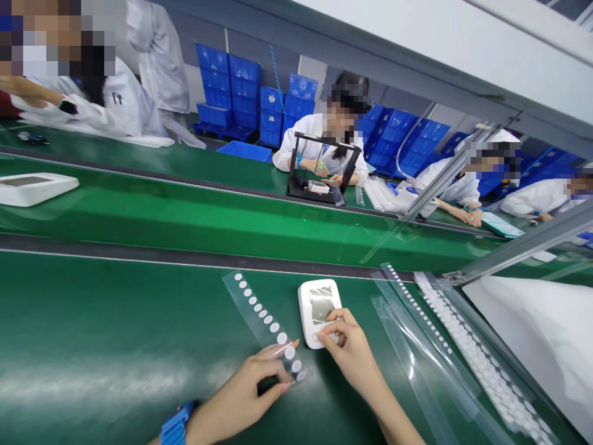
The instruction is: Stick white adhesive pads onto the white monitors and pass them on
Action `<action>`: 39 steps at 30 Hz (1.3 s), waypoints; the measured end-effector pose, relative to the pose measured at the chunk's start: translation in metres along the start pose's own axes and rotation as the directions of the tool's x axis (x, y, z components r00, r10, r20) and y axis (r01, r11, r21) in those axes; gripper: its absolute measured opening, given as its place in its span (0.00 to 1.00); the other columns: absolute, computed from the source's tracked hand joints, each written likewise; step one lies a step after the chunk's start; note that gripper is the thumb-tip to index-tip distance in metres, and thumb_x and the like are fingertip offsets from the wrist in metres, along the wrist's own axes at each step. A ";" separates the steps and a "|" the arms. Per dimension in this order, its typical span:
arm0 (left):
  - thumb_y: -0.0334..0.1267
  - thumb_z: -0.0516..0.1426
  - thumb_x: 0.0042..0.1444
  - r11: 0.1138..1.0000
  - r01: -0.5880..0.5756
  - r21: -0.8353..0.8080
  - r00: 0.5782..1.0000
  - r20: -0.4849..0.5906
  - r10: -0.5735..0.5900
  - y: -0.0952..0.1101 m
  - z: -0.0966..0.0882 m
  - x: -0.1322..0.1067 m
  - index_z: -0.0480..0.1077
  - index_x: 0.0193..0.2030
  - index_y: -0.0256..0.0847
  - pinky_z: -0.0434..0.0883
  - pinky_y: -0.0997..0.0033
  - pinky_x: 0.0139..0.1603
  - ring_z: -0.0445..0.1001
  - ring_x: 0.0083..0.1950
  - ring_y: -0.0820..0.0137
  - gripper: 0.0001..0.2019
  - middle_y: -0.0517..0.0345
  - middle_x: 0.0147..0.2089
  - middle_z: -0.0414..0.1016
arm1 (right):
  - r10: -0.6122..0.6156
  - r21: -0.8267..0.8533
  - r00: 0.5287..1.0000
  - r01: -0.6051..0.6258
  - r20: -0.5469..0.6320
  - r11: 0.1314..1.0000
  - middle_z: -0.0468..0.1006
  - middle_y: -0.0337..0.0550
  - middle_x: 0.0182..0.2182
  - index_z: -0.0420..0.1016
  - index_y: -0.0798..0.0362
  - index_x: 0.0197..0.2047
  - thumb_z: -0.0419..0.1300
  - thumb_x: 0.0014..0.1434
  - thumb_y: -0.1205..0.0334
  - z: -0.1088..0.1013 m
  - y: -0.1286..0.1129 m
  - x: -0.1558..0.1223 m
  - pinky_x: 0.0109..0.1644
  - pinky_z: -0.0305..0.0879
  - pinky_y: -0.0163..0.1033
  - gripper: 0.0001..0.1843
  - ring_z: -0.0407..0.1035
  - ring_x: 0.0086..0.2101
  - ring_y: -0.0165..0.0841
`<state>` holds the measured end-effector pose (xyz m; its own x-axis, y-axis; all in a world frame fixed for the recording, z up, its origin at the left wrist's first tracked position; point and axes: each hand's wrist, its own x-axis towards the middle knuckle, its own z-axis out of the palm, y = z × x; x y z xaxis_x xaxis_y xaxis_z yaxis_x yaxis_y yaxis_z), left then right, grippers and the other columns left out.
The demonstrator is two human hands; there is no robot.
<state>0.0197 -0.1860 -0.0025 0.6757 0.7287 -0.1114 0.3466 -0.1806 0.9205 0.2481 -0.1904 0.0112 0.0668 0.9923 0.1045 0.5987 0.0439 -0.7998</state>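
Observation:
My left hand (262, 383), a blue band at its wrist, pinches the near end of a clear strip (264, 314) carrying a row of round white stickers. The strip slants away over the green work surface. Just right of it lies a white electronic device (303, 315) with a grey display, face up. My right hand (345, 340) is at the lower right of the device's face, with thumb and fingers drawn together against it. Whatever is between those fingertips is too small or hidden to make out.
More clear sticker strips (417, 334) and a strip crowded with white dots (482, 352) lie at right, beside a white sheet (542, 334). Beyond runs a green conveyor (231, 216) bearing another white device (39, 188). A metal post (528, 241) rises at right. Several co-workers sit opposite.

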 end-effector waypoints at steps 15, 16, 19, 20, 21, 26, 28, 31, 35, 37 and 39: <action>0.40 0.55 0.61 1.000 0.012 -0.013 1.000 0.005 -0.012 0.000 -0.001 0.000 0.76 0.35 0.44 0.56 0.56 0.66 0.61 0.66 0.56 0.09 0.52 0.64 0.65 | -0.010 -0.015 1.000 0.010 0.000 1.000 0.70 0.45 0.39 0.76 0.53 0.26 0.61 0.57 0.63 0.000 -0.003 -0.002 0.30 0.65 0.37 0.08 0.68 0.30 0.32; 0.40 0.55 0.61 1.000 0.009 -0.022 1.000 0.002 -0.009 0.000 -0.001 0.000 0.76 0.35 0.44 0.56 0.56 0.66 0.61 0.66 0.56 0.09 0.52 0.64 0.66 | -0.014 -0.018 1.000 0.014 -0.001 1.000 0.70 0.45 0.39 0.76 0.53 0.26 0.61 0.57 0.63 0.000 -0.003 -0.002 0.30 0.65 0.37 0.08 0.68 0.30 0.32; 0.41 0.55 0.61 1.000 0.005 -0.028 1.000 -0.005 -0.006 -0.001 0.000 0.000 0.76 0.35 0.44 0.56 0.56 0.66 0.61 0.66 0.56 0.09 0.51 0.63 0.67 | -0.011 -0.024 1.000 0.011 0.000 1.000 0.69 0.45 0.40 0.75 0.53 0.26 0.60 0.57 0.63 0.001 -0.003 -0.003 0.31 0.66 0.37 0.08 0.69 0.31 0.32; 0.41 0.55 0.61 1.000 0.006 -0.026 1.000 -0.007 -0.006 -0.002 0.000 0.000 0.76 0.35 0.44 0.56 0.56 0.66 0.61 0.65 0.56 0.09 0.51 0.63 0.67 | -0.011 -0.025 1.000 0.011 -0.001 1.000 0.69 0.45 0.41 0.75 0.53 0.27 0.60 0.57 0.63 0.002 -0.003 -0.004 0.31 0.66 0.37 0.08 0.69 0.31 0.32; 0.41 0.55 0.61 1.000 0.007 -0.025 1.000 -0.010 -0.007 -0.003 0.000 -0.001 0.76 0.36 0.44 0.57 0.57 0.65 0.62 0.65 0.56 0.09 0.51 0.62 0.68 | -0.013 -0.027 1.000 0.013 -0.003 1.000 0.69 0.46 0.41 0.75 0.53 0.27 0.60 0.58 0.63 0.002 -0.003 -0.004 0.31 0.66 0.37 0.09 0.69 0.31 0.32; 0.41 0.56 0.60 0.999 -0.015 -0.047 0.999 -0.048 0.012 -0.009 0.003 -0.001 0.77 0.35 0.44 0.63 0.61 0.61 0.67 0.61 0.55 0.09 0.51 0.59 0.72 | -0.039 -0.039 0.999 0.037 -0.036 0.999 0.69 0.46 0.41 0.72 0.52 0.27 0.61 0.57 0.63 0.001 -0.002 -0.004 0.30 0.66 0.38 0.07 0.67 0.29 0.31; 0.41 0.55 0.60 0.999 -0.020 -0.043 0.998 -0.054 0.018 -0.009 0.003 -0.001 0.77 0.36 0.44 0.64 0.62 0.61 0.68 0.60 0.56 0.09 0.51 0.57 0.73 | -0.042 -0.008 0.997 0.042 -0.061 0.999 0.69 0.45 0.39 0.71 0.52 0.30 0.62 0.57 0.63 -0.001 0.001 -0.003 0.29 0.65 0.37 0.05 0.64 0.27 0.30; 0.41 0.56 0.61 0.999 -0.025 -0.042 0.999 -0.047 0.023 -0.005 0.001 0.000 0.77 0.37 0.44 0.65 0.66 0.59 0.70 0.58 0.58 0.09 0.51 0.54 0.75 | -0.038 0.041 0.996 0.042 -0.083 0.998 0.69 0.43 0.36 0.70 0.52 0.33 0.61 0.58 0.64 -0.001 0.004 -0.003 0.28 0.63 0.35 0.03 0.62 0.26 0.30; 0.41 0.56 0.61 0.989 -0.014 -0.147 1.000 -0.012 0.012 0.002 -0.001 0.002 0.78 0.38 0.43 0.71 0.73 0.48 0.76 0.49 0.61 0.10 0.52 0.46 0.79 | -0.061 -0.011 0.995 0.060 -0.083 0.998 0.69 0.42 0.36 0.70 0.51 0.32 0.63 0.55 0.67 0.002 0.004 -0.003 0.30 0.63 0.36 0.05 0.62 0.27 0.31; 0.43 0.56 0.60 0.968 0.035 -0.249 0.999 0.015 -0.032 0.002 0.000 0.003 0.78 0.39 0.41 0.73 0.74 0.43 0.78 0.44 0.63 0.11 0.52 0.42 0.80 | -0.085 -0.049 0.991 0.081 -0.100 0.996 0.69 0.43 0.36 0.70 0.51 0.31 0.63 0.54 0.67 0.003 0.003 -0.003 0.31 0.65 0.37 0.04 0.63 0.28 0.32; 0.45 0.58 0.59 0.932 0.096 -0.349 0.995 0.038 -0.089 0.000 0.002 0.003 0.77 0.39 0.39 0.74 0.73 0.42 0.79 0.40 0.63 0.12 0.52 0.38 0.82 | -0.099 -0.066 0.989 0.092 -0.111 0.994 0.69 0.43 0.37 0.71 0.51 0.31 0.63 0.55 0.66 0.004 0.001 -0.003 0.32 0.65 0.37 0.03 0.64 0.29 0.32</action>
<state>0.0228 -0.1849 -0.0039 0.6662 0.7165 -0.2069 0.1610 0.1327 0.9780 0.2455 -0.1925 0.0079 0.0954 0.9639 0.2485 0.6537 0.1276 -0.7460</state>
